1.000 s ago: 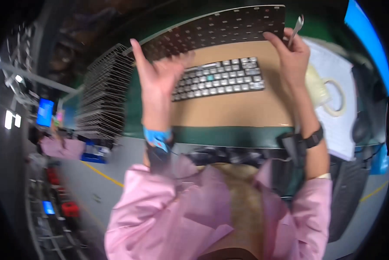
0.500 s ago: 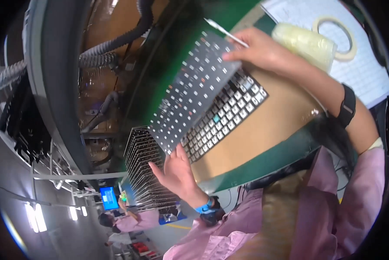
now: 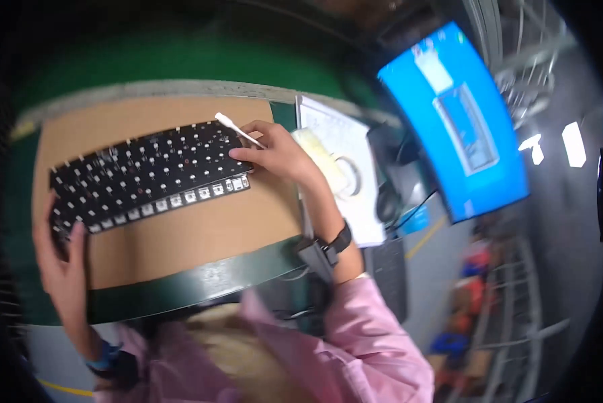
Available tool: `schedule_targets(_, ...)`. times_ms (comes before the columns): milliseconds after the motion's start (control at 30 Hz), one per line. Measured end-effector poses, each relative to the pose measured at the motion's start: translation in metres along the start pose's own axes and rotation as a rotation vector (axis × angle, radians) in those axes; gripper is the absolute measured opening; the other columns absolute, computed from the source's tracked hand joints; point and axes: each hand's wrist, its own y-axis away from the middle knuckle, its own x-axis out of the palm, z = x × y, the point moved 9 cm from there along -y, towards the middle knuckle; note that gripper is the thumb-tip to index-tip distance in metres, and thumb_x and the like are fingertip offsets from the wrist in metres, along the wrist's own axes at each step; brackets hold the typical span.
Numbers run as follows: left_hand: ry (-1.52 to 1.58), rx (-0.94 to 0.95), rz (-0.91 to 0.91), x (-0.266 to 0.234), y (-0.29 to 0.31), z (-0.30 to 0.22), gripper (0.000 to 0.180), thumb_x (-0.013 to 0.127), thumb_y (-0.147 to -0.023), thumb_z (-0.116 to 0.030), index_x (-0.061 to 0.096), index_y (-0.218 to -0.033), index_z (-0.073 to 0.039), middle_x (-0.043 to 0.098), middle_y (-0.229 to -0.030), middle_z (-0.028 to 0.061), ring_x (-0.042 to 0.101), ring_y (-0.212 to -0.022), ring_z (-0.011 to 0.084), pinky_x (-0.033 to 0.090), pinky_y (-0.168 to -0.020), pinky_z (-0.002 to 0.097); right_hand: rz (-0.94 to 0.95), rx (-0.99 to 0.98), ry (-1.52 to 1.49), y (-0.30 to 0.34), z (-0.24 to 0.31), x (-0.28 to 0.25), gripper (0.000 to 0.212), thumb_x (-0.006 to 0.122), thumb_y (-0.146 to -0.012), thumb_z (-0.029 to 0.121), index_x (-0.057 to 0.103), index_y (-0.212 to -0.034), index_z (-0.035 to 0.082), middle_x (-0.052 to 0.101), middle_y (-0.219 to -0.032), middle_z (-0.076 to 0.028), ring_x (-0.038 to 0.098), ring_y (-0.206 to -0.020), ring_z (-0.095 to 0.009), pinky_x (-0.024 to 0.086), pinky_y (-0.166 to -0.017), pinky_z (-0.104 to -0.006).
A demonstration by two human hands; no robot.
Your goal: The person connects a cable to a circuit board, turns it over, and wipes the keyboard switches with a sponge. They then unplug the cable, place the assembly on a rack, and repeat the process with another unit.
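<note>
A black keyboard circuit board [image 3: 150,161] dotted with small white parts lies over a keyboard plate [image 3: 175,200] with rows of switches, whose near row shows below the board's edge. My left hand [image 3: 63,262] is closed around the board's left end, thumb at the near edge and fingers at the side. At the right end, my right hand [image 3: 271,153] grips the board between thumb and fingers. A slim white stick-like tool [image 3: 231,125] also sits in that hand, its thicker tip pointing up and left. The board covers most of the plate.
Both pieces are over a brown board [image 3: 180,252] on a green table [image 3: 200,285]. To the right are a pale yellow roll [image 3: 318,158], a tape ring [image 3: 350,176] and papers [image 3: 308,111]. A blue-lit monitor [image 3: 462,121] stands beyond them.
My view has swung to the right. The circuit board has come down over the plate from a raised tilt. My left hand, open before, now grips its left end.
</note>
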Motion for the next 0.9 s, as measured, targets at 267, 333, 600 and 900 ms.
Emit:
schedule_targets(267, -0.279, 0.123, 0.003, 0.0, -0.002, 0.002, 0.053, 0.064, -0.072, -0.013, 0.044, -0.12, -0.004, 0.045, -0.117, 0.0165, 0.044, -0.11, 0.0314, 0.035, -0.093, 0.0362, -0.065, 0.136, 0.029, 0.009, -0.006, 0.011, 0.031, 0.067, -0.074, 0.004, 0.052, -0.101, 0.0, 0.057, -0.079, -0.003, 0.054, -0.064, -0.009, 0.042, -0.055, -0.0206)
schedule_targets(333, -0.309, 0.067, 0.071, -0.003, 0.001, 0.004, 0.056, 0.066, -0.07, -0.015, 0.045, -0.12, -0.005, 0.044, -0.118, 0.0171, 0.044, -0.109, 0.0337, 0.036, -0.091, 0.0379, -0.011, 0.195, -0.073, 0.009, -0.011, 0.016, 0.035, 0.068, -0.073, 0.002, 0.048, -0.101, 0.004, 0.057, -0.072, -0.002, 0.054, -0.057, -0.008, 0.044, -0.049, -0.021)
schedule_targets(600, -0.606, 0.173, 0.191, -0.011, -0.032, -0.052, 0.072, 0.073, -0.061, -0.022, 0.041, -0.124, -0.008, 0.038, -0.123, 0.0181, 0.041, -0.108, 0.037, 0.035, -0.09, 0.0414, 0.134, 0.2, -0.024, 0.009, 0.014, -0.011, 0.035, 0.069, -0.07, 0.0, 0.046, -0.096, 0.004, 0.058, -0.078, -0.006, 0.054, -0.061, -0.008, 0.043, -0.052, -0.0184)
schedule_targets(900, -0.545, 0.458, 0.669, 0.066, -0.053, -0.073, 0.098, 0.079, -0.045, -0.02, 0.033, -0.131, -0.009, 0.038, -0.127, 0.0121, 0.036, -0.115, 0.0324, 0.028, -0.099, 0.0393, -0.027, -0.027, 0.119, 0.0, 0.035, -0.01, 0.047, 0.068, -0.073, 0.014, 0.046, -0.114, 0.005, 0.057, -0.082, -0.006, 0.053, -0.072, -0.008, 0.042, -0.067, -0.0219)
